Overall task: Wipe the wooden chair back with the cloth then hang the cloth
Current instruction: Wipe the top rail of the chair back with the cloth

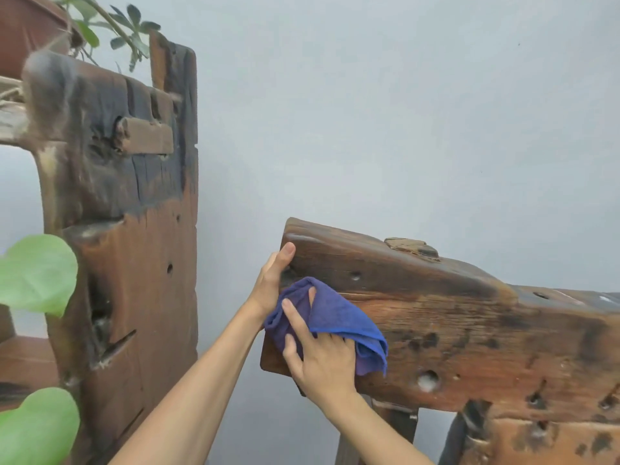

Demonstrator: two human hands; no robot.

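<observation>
Wiping the wooden chair back [469, 333], no writing readable anywhere.
We are seeing a dark, weathered slab, pitted with holes, set against a grey wall [369, 112]; our left hand [271, 283] is gripping its left end, our right hand [322, 360] is pressing the bunched blue cloth [339, 317] on its face, fingers curled into the folds.

We're prob. in a home or rustic showroom, can't say which: a plain grey wall [402, 112] at 12 o'clock, weathered reclaimed-wood furniture [134, 263] at 9, potted greenery [114, 25] at 11, broad green leaves [37, 273] at 8.
</observation>
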